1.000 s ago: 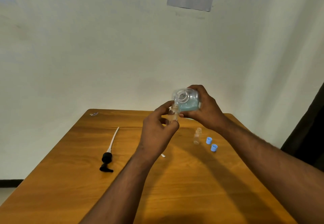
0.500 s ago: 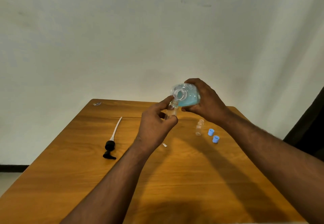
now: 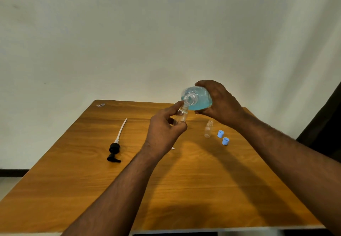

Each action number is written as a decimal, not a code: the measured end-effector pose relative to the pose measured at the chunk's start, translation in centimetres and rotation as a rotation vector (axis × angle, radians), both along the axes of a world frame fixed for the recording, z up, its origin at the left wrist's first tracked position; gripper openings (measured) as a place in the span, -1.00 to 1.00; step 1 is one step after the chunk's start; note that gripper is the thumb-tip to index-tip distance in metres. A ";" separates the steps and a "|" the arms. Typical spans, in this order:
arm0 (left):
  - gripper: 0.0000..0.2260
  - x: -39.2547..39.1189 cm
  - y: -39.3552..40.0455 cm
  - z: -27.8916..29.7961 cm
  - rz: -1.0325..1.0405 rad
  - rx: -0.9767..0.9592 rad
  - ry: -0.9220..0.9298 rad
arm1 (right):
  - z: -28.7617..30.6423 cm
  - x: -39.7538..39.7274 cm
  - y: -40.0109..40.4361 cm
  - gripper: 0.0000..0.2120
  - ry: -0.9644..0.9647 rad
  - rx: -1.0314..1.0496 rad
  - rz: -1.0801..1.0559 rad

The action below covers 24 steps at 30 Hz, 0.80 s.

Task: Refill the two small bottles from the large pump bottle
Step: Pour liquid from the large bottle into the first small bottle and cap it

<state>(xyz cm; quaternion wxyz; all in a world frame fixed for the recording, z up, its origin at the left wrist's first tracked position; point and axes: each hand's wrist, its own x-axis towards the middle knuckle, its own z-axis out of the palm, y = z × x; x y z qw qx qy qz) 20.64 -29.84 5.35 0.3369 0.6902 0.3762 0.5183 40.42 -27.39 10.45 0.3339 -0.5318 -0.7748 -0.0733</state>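
Spanning the view was a brown wooden table (image 3: 184, 189). Above it, the right hand (image 3: 221, 104) gripped a tipped clear large bottle of blue liquid (image 3: 199, 98), mouth touching the small clear bottle (image 3: 181, 114) pinched by the left hand (image 3: 164, 132).

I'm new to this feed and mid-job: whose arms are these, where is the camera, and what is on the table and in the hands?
There is no machine: a person works bare-handed, filmed by a wide-angle camera on their head, looking forward and down. The right hand grips the large bottle of blue liquid, pump removed, tipped so its mouth meets the small bottle pinched by the left hand. On the wooden table stand a second small bottle, uncapped, and two blue caps beside it. The black pump with its tube lies to the left.
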 end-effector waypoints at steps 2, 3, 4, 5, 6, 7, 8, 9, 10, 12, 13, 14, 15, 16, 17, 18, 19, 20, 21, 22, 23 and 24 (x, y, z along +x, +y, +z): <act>-0.46 0.1 0.2 -0.2 0.000 -0.007 -0.001 | 0.1 0.1 -0.1 -0.32 -0.017 0.003 -0.006; -0.46 0.2 0.2 -0.3 -0.001 -0.012 -0.001 | 0.1 0.1 -0.1 -0.32 -0.025 0.008 -0.008; -0.46 0.3 0.3 -0.4 -0.001 -0.014 0.002 | 0.1 0.2 -0.1 -0.32 -0.030 0.013 -0.009; -0.46 0.3 0.4 -0.5 -0.001 -0.015 0.007 | 0.1 0.3 -0.1 -0.32 -0.034 0.016 -0.011; -0.46 0.4 0.4 -0.6 -0.001 -0.018 0.012 | 0.0 0.5 -0.1 -0.32 -0.037 0.015 -0.014; -0.46 0.5 0.4 -0.6 0.001 -0.021 0.017 | -0.1 0.6 -0.1 -0.32 -0.041 0.015 -0.017; -0.46 0.6 0.4 -0.6 0.004 -0.023 0.023 | -0.1 0.7 -0.1 -0.32 -0.046 0.016 -0.019; -0.47 0.7 0.4 -0.7 0.006 -0.024 0.031 | -0.2 0.8 -0.1 -0.33 -0.050 0.018 -0.019; -0.47 0.8 0.5 -0.7 0.008 -0.025 0.041 | -0.2 1.0 -0.1 -0.33 -0.051 0.020 -0.020; -0.47 1.0 0.5 -0.8 0.004 -0.025 0.053 | -0.3 1.2 -0.2 -0.33 -0.054 0.023 -0.026; -0.48 1.0 0.6 -0.8 0.000 -0.023 0.052 | -0.3 1.3 -0.2 -0.33 -0.056 0.022 -0.033; -0.47 1.1 0.6 -0.8 -0.002 -0.023 0.052 | -0.3 1.4 -0.3 -0.33 -0.057 0.023 -0.038; -0.47 1.2 0.6 -0.8 -0.002 -0.025 0.052 | -0.3 1.5 -0.4 -0.33 -0.060 0.026 -0.039; -0.47 1.2 0.6 -0.8 -0.002 -0.027 0.051 | -0.2 1.6 -0.4 -0.33 -0.065 0.028 -0.039; -0.47 1.3 0.6 -0.8 -0.004 -0.027 0.050 | -0.2 1.6 -0.5 -0.33 -0.071 0.030 -0.041; -0.46 1.4 0.5 -0.8 -0.005 -0.025 0.048 | -0.1 1.7 -0.5 -0.33 -0.079 0.032 -0.044; -0.46 1.5 0.5 -0.8 -0.005 -0.023 0.049 | -0.1 1.7 -0.6 -0.33 -0.087 0.034 -0.046; -0.46 1.5 0.4 -0.8 -0.004 -0.020 0.050 | 0.0 1.8 -0.7 -0.32 -0.094 0.035 -0.047; -0.46 1.6 0.4 -0.8 -0.002 -0.018 0.051 | 0.1 1.8 -0.7 -0.32 -0.101 0.037 -0.048; -0.46 1.6 0.3 -0.8 0.001 -0.018 0.051 | 0.1 1.8 -0.8 -0.33 -0.107 0.039 -0.048; -0.46 1.6 0.3 -0.8 0.004 -0.019 0.052 | 0.1 1.9 -0.8 -0.33 -0.112 0.041 -0.047; -0.46 1.7 0.3 -0.8 0.006 -0.018 0.054 | 0.2 1.9 -0.9 -0.33 -0.113 0.042 -0.048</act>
